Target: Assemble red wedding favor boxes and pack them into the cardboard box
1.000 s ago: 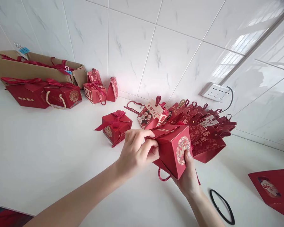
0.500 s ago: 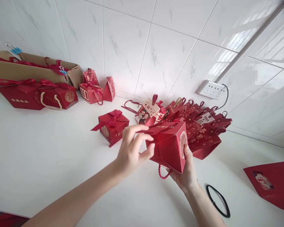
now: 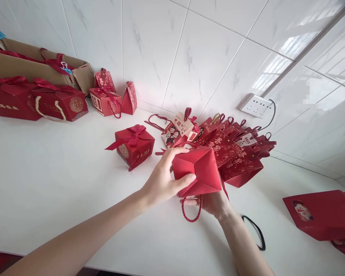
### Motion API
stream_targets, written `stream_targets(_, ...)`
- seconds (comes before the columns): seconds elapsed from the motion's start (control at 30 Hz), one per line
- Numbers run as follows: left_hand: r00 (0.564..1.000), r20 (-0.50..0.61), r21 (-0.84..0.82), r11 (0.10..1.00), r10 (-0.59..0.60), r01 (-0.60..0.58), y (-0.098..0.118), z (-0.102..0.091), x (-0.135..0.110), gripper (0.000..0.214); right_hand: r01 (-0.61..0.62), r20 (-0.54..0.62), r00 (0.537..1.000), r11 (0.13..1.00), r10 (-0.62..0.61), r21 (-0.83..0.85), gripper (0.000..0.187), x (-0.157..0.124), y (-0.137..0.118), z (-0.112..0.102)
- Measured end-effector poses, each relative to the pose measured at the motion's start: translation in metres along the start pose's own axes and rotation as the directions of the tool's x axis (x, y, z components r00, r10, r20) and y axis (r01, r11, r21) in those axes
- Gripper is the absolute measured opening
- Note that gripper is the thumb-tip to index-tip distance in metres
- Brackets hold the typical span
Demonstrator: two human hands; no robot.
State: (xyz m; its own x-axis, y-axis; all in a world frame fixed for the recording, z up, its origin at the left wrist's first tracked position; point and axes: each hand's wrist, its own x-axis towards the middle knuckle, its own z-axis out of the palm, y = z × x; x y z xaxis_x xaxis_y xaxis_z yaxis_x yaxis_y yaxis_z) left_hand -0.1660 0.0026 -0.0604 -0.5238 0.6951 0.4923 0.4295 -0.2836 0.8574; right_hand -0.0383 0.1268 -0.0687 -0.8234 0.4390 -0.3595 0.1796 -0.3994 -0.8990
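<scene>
A red gift box [image 3: 199,170] with a red cord handle is held above the white counter [image 3: 46,184], its folded bottom turned toward me. My left hand [image 3: 163,178] grips its left side, thumb pressed on the bottom flaps. My right hand [image 3: 212,201] supports it from underneath, mostly hidden behind the box; the cord loop hangs below between the hands.
A pile of flat red gift bags [image 3: 235,147] lies just behind the box. A bow-tied red box [image 3: 133,145] stands to the left; more red boxes [image 3: 57,103] and a cardboard carton [image 3: 31,63] at far left. A black hair band [image 3: 255,232], flat red bag [image 3: 322,214] and wall socket [image 3: 255,105] are on the right.
The box has been turned so its folded bottom faces me instead of its patterned side. My left hand moved from the top cord onto the bottom flaps. The view shifted slightly.
</scene>
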Motion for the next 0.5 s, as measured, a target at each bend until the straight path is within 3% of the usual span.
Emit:
stream_targets(0.03, 1.0, -0.024, 0.05, 0.999, -0.009, 0.01, -0.003, 0.002, -0.001, 0.045, 0.06, -0.105, 0.992, 0.991, -0.072, -0.118, 0.049, 0.001, -0.003, -0.003)
stream_targets(0.07, 0.999, -0.042, 0.106, 0.994, -0.001, 0.005, -0.006, 0.004, -0.002, 0.043, 0.152, -0.236, 0.948, 0.954, -0.215, -0.259, 0.048, 0.0, -0.005, -0.006)
stream_targets(0.1, 0.999, -0.049, 0.162, 0.987, 0.023, -0.014, -0.008, 0.007, -0.004, 0.041, 0.256, -0.346, 0.842, 0.871, -0.414, -0.419, 0.046, -0.001, -0.006, -0.007)
stream_targets(0.13, 0.997, -0.047, 0.212, 0.976, 0.055, -0.044, -0.01, 0.009, -0.006, 0.04, 0.344, -0.388, 0.681, 0.739, -0.622, -0.58, 0.041, -0.003, -0.007, -0.008)
stream_targets(0.17, 0.995, -0.04, 0.254, 0.964, 0.089, -0.076, -0.011, 0.011, -0.008, 0.039, 0.401, -0.342, 0.512, 0.571, -0.788, -0.716, 0.033, -0.006, -0.007, -0.007)
stream_targets(0.2, 0.992, -0.03, 0.284, 0.953, 0.119, -0.106, -0.011, 0.013, -0.01, 0.039, 0.435, -0.234, 0.385, 0.399, -0.893, -0.808, 0.024, -0.009, -0.005, -0.005)
stream_targets(0.23, 0.99, -0.022, 0.302, 0.945, 0.14, -0.127, -0.011, 0.015, -0.011, 0.039, 0.463, -0.096, 0.311, 0.239, -0.946, -0.854, 0.015, -0.012, -0.004, -0.002)
stream_targets(0.27, 0.989, -0.017, 0.313, 0.94, 0.15, -0.137, -0.011, 0.016, -0.013, 0.04, 0.488, 0.037, 0.285, 0.112, -0.958, -0.865, 0.01, -0.014, -0.001, 0.002)
stream_targets(0.33, 0.989, -0.009, 0.323, 0.936, 0.147, -0.136, -0.011, 0.018, -0.014, 0.042, 0.513, 0.202, 0.284, -0.029, -0.937, -0.858, 0.014, -0.016, 0.003, 0.008)
stream_targets(0.4, 0.991, -0.004, 0.328, 0.936, 0.134, -0.125, -0.012, 0.019, -0.015, 0.042, 0.503, 0.247, 0.28, -0.077, -0.928, -0.861, 0.019, -0.016, 0.006, 0.011)
stream_targets(0.5, 0.991, 0.002, 0.336, 0.933, 0.134, -0.127, -0.014, 0.019, -0.014, 0.042, 0.475, 0.24, 0.287, -0.08, -0.927, -0.876, 0.018, -0.012, 0.007, 0.011)
